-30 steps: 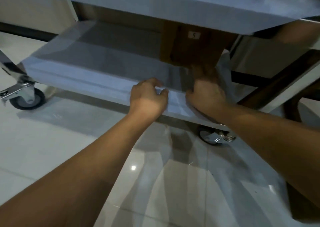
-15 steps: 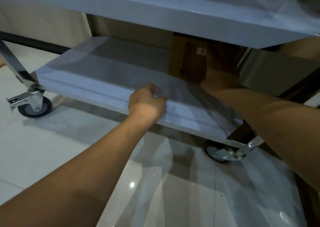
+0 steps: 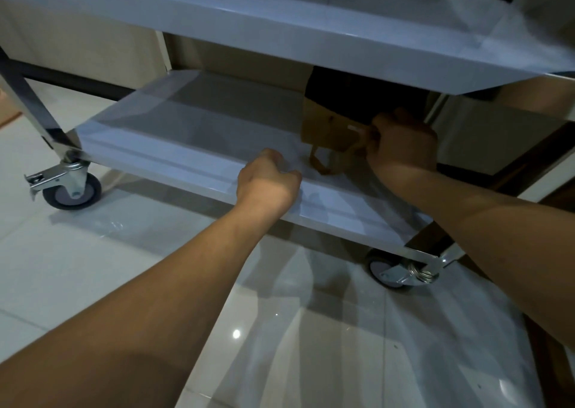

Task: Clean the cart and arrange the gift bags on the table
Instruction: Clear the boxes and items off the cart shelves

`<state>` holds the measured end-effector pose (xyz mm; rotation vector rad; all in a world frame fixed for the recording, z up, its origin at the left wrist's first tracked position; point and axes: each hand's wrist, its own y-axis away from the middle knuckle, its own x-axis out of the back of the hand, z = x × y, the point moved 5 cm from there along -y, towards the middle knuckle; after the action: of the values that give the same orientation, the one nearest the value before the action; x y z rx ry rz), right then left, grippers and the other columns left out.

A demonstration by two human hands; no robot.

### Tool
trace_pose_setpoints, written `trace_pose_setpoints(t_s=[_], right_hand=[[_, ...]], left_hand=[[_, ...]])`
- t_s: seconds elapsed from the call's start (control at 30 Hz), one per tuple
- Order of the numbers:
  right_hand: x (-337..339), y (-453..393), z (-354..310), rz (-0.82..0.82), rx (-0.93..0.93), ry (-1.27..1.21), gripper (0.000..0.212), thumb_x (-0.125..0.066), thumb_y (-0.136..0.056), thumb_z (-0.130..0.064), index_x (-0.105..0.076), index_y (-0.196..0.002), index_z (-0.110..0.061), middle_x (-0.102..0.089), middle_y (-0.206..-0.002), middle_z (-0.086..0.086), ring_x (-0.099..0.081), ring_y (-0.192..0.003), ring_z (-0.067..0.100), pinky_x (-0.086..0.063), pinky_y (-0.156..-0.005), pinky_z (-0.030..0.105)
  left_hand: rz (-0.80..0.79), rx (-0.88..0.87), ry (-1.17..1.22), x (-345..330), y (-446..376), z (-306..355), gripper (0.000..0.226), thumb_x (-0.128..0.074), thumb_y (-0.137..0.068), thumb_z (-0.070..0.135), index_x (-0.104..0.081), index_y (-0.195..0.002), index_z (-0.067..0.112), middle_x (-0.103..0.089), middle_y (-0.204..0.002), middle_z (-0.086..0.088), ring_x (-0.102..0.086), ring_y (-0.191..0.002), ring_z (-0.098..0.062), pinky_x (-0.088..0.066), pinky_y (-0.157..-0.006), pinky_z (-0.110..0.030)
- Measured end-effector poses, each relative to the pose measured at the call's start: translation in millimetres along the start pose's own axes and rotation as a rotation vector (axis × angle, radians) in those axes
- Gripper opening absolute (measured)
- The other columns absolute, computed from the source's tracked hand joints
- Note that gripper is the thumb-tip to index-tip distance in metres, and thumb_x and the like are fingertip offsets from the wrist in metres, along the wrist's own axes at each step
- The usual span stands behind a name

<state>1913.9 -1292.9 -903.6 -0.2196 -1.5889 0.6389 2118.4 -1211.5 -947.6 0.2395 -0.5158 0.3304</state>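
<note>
A steel cart stands before me, its lower shelf [image 3: 174, 140] below an upper shelf [image 3: 311, 34]. A brown paper gift bag [image 3: 323, 127] sits at the back right of the lower shelf, partly in shadow, with a brown handle loop [image 3: 319, 163] hanging toward me. My right hand [image 3: 401, 143] grips the bag's top edge near a small white tag. My left hand [image 3: 267, 180] rests with curled fingers on the front rim of the lower shelf, left of the bag.
Caster wheels sit at the cart's front left [image 3: 73, 186] and front right [image 3: 395, 270]. Glossy white floor tiles [image 3: 124, 252] lie beneath. A beige wall [image 3: 77, 43] runs behind the cart, and dark wooden furniture [image 3: 529, 165] stands to the right.
My right hand reached in under the upper shelf, took hold of the brown bag and tipped it toward me. My left hand stayed on the shelf rim. The view shifted left.
</note>
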Motion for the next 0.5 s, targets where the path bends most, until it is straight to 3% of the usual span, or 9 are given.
trace_pose_setpoints(t_s=[0.1, 0.2, 0.27, 0.3, 0.33, 0.37, 0.43, 0.5], right_hand=[[5, 23, -8, 0.085, 0.151, -0.068, 0.029, -0.062, -0.093, -0.029, -0.069, -0.09, -0.001, -0.065, -0.093, 0.022, -0.063, -0.077, 0.041, -0.048, -0.062, 0.037], [18, 49, -14, 0.179, 0.24, -0.154, 0.029, -0.065, -0.089, -0.034, -0.07, -0.079, -0.007, -0.066, -0.082, 0.014, -0.063, -0.068, 0.034, -0.046, -0.057, 0.031], [24, 67, -18, 0.204, 0.312, -0.206, 0.032, -0.062, -0.095, -0.035, -0.068, -0.074, -0.011, -0.064, -0.073, 0.007, -0.061, -0.062, 0.027, -0.034, -0.054, 0.025], [27, 73, -20, 0.199, 0.346, -0.223, 0.034, -0.058, -0.097, -0.035, -0.067, -0.074, -0.012, -0.062, -0.07, 0.005, -0.06, -0.06, 0.025, -0.03, -0.053, 0.023], [29, 77, -22, 0.157, 0.365, -0.217, 0.035, -0.052, -0.099, -0.036, -0.067, -0.079, -0.012, -0.063, -0.071, 0.004, -0.061, -0.059, 0.025, -0.03, -0.053, 0.022], [30, 79, -25, 0.077, 0.361, -0.182, 0.033, -0.048, -0.099, -0.037, -0.068, -0.09, -0.013, -0.065, -0.077, 0.004, -0.064, -0.062, 0.027, -0.036, -0.053, 0.024], [27, 75, -31, -0.147, 0.286, -0.082, 0.033, -0.045, -0.1, -0.038, -0.057, -0.124, -0.018, -0.067, -0.091, 0.005, -0.067, -0.076, 0.035, -0.046, -0.059, 0.033], [24, 66, -33, -0.329, 0.143, -0.094, 0.043, -0.048, -0.099, -0.036, -0.036, -0.138, -0.024, -0.062, -0.092, 0.004, -0.065, -0.087, 0.037, -0.045, -0.067, 0.037]], left_hand=[[0.022, 0.018, 0.152, -1, 4, 5, 0.056, -0.061, -0.097, 0.049, -0.045, -0.145, 0.025, -0.055, -0.139, -0.001, -0.055, -0.122, -0.025, -0.044, -0.09, -0.031], [0.027, 0.031, 0.318, 1, 3, 14, 0.065, -0.057, -0.095, 0.06, -0.042, -0.147, 0.025, -0.054, -0.134, 0.0, -0.055, -0.119, -0.022, -0.043, -0.09, -0.03], [-0.031, 0.091, 0.419, -3, 2, 18, 0.062, -0.066, -0.088, 0.057, -0.049, -0.139, 0.025, -0.057, -0.127, -0.001, -0.061, -0.113, -0.026, -0.053, -0.094, -0.037], [-0.054, 0.113, 0.457, -8, 1, 18, 0.048, -0.071, -0.086, 0.048, -0.057, -0.125, 0.024, -0.062, -0.123, -0.004, -0.065, -0.107, -0.028, -0.057, -0.093, -0.042], [-0.061, 0.131, 0.496, -12, -2, 18, 0.024, -0.073, -0.088, 0.034, -0.061, -0.107, 0.025, -0.066, -0.117, -0.008, -0.069, -0.099, -0.03, -0.06, -0.088, -0.044], [-0.063, 0.159, 0.536, -16, -2, 18, 0.015, -0.071, -0.091, 0.019, -0.058, -0.093, 0.027, -0.067, -0.112, -0.012, -0.072, -0.091, -0.03, -0.062, -0.082, -0.043], [-0.024, 0.205, 0.578, -22, -6, 15, 0.026, -0.064, -0.093, 0.002, -0.056, -0.088, 0.026, -0.067, -0.108, -0.015, -0.073, -0.079, -0.028, -0.064, -0.072, -0.037], [0.019, 0.203, 0.562, -22, -7, 15, 0.027, -0.062, -0.093, -0.001, -0.055, -0.093, 0.025, -0.064, -0.105, -0.013, -0.072, -0.073, -0.026, -0.063, -0.067, -0.034]])
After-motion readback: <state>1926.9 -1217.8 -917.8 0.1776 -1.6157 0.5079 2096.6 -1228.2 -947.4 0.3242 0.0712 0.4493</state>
